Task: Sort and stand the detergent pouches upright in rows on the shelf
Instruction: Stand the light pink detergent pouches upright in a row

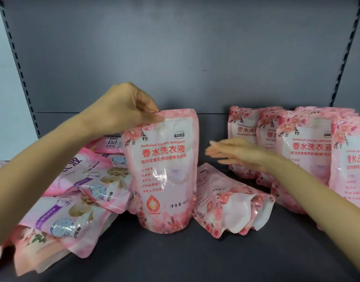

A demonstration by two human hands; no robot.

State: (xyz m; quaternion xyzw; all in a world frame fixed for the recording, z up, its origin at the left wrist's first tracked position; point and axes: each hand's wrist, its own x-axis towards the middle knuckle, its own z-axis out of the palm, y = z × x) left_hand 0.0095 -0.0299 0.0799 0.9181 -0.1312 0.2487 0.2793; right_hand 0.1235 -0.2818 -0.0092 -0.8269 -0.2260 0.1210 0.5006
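My left hand pinches the top seam of the pouch standing at the middle of the shelf, my right hand flat and empty beside it; I judge the seam the firmest hold, the body soft and slippery.

The pouches are all shiny, crinkly plastic film with glare on them, while the shelf and its back panel look like matte grey painted metal.
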